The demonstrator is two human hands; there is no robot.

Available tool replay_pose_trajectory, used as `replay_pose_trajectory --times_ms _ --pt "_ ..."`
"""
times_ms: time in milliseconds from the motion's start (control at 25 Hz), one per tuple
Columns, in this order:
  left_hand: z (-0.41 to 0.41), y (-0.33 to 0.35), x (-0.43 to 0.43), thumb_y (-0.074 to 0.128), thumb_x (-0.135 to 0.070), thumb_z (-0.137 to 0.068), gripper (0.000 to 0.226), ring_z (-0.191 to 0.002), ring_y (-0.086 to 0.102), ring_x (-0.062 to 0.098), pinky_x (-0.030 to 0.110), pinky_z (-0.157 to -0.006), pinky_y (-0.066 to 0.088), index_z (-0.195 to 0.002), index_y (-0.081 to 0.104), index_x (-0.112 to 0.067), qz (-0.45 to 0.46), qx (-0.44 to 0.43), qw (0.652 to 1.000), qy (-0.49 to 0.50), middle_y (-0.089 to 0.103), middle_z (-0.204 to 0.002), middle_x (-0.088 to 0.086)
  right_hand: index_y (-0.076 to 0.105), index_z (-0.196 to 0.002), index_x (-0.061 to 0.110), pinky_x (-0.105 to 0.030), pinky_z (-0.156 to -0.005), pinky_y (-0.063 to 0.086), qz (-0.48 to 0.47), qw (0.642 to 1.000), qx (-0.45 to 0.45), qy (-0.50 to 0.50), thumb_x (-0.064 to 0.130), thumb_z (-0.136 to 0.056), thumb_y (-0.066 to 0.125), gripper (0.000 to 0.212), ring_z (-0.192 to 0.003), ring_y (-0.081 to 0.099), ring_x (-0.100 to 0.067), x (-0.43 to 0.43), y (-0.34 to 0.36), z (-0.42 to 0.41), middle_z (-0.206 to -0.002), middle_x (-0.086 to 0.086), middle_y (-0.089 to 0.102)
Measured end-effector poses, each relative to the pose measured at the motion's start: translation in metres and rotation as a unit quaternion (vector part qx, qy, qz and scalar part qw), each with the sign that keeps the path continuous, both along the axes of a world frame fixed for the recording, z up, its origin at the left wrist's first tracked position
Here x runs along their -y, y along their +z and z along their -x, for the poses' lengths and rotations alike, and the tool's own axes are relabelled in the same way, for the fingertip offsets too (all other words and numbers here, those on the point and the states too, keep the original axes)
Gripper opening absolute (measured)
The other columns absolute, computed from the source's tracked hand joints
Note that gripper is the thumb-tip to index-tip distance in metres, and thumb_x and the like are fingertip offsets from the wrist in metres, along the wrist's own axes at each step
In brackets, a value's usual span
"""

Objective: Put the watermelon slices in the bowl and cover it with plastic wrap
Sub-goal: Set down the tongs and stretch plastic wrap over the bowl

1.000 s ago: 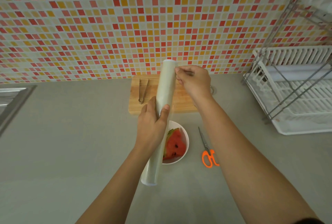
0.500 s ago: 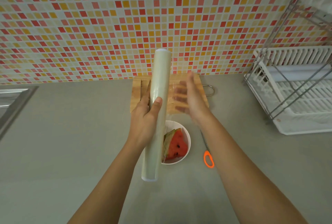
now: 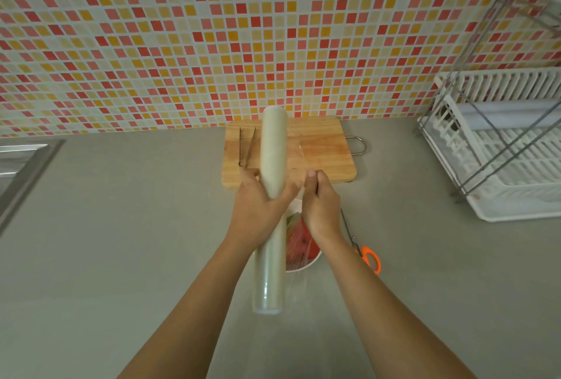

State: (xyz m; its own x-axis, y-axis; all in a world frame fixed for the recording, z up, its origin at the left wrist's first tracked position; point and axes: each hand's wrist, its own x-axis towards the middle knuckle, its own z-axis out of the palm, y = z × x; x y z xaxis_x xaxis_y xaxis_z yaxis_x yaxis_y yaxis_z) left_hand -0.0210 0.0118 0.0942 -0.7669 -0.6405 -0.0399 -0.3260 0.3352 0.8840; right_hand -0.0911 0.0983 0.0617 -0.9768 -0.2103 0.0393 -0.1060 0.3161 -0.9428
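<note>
A long roll of plastic wrap (image 3: pixel 271 166) is held upright above the counter, with my left hand (image 3: pixel 258 211) gripped around its middle. My right hand (image 3: pixel 320 205) is just to the roll's right, fingers pinched on a clear sheet of film pulled off it. Below both hands sits a white bowl (image 3: pixel 303 266) holding red watermelon slices (image 3: pixel 299 242); the roll, my right wrist and the film partly hide it.
A wooden cutting board (image 3: pixel 321 150) lies behind the bowl with metal tongs (image 3: pixel 247 147) on its left part. Orange-handled scissors (image 3: pixel 368 258) lie right of the bowl. A white dish rack (image 3: pixel 501 150) stands at the right, a sink edge (image 3: pixel 21 166) at the left.
My right hand moved from the roll's top down to beside its middle, now pinching a sheet of film. The roll shifted slightly in my left hand.
</note>
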Motion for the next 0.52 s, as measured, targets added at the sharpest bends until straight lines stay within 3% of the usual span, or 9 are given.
replay_pose_trajectory --times_ms 80,160,240,360,440,520 --pt "0.0 -0.009 -0.003 0.068 -0.049 -0.079 0.047 -0.068 0.055 -0.004 0.011 -0.048 0.039 -0.101 0.043 -0.016 0.009 0.025 1.0 0.014 0.053 -0.083 -0.015 0.042 -0.069 0.016 -0.02 -0.048 0.03 -0.012 1.0 0.012 -0.002 0.029 -0.098 0.033 0.034 -0.052 0.041 -0.009 -0.009 -0.009 0.003 -0.056 0.003 0.044" --pt "-0.001 -0.015 -0.004 0.063 -0.051 -0.081 0.038 -0.073 0.059 0.003 0.018 -0.056 0.042 -0.096 0.051 -0.018 -0.054 0.032 0.998 0.026 0.06 -0.085 -0.008 0.041 -0.068 0.014 -0.017 -0.049 0.031 -0.023 1.0 0.018 -0.012 0.028 -0.098 0.033 0.034 -0.052 0.04 -0.009 -0.018 -0.016 0.006 -0.056 0.003 0.043" --pt "-0.002 -0.018 -0.002 0.057 -0.055 -0.081 0.036 -0.081 0.065 0.018 0.035 -0.07 0.053 -0.093 0.059 -0.021 -0.163 0.037 0.985 0.038 0.066 -0.091 0.002 0.045 -0.073 0.007 -0.021 -0.05 0.03 -0.036 0.999 0.027 -0.016 0.026 -0.099 0.032 0.034 -0.054 0.041 -0.012 -0.027 -0.023 0.01 -0.058 0.001 0.044" --pt "0.0 -0.016 0.0 0.046 -0.058 -0.075 0.055 -0.094 0.066 0.034 0.053 -0.09 0.051 -0.102 0.063 -0.013 -0.288 0.064 0.954 0.055 0.068 -0.104 0.015 0.049 -0.079 -0.002 -0.033 -0.055 0.024 -0.059 0.997 0.041 -0.013 0.023 -0.099 0.032 0.036 -0.062 0.043 -0.022 -0.036 -0.03 0.016 -0.066 -0.009 0.049" --pt "0.001 -0.015 -0.004 0.044 -0.062 -0.071 0.06 -0.094 0.065 0.033 0.055 -0.091 0.051 -0.109 0.057 -0.017 -0.305 0.076 0.948 0.06 0.066 -0.107 0.014 0.051 -0.081 -0.003 -0.035 -0.059 0.025 -0.069 0.997 0.044 -0.004 0.022 -0.099 0.033 0.036 -0.066 0.045 -0.025 -0.038 -0.036 0.018 -0.071 -0.013 0.051" --pt "0.001 -0.018 -0.008 0.053 -0.069 -0.066 0.064 -0.088 0.065 0.024 0.047 -0.08 0.055 -0.107 0.046 -0.021 -0.254 0.086 0.962 0.053 0.063 -0.101 0.006 0.051 -0.081 -0.004 -0.037 -0.061 0.029 -0.07 0.996 0.057 -0.003 0.021 -0.099 0.033 0.035 -0.068 0.046 -0.026 -0.04 -0.043 0.018 -0.072 -0.014 0.051"
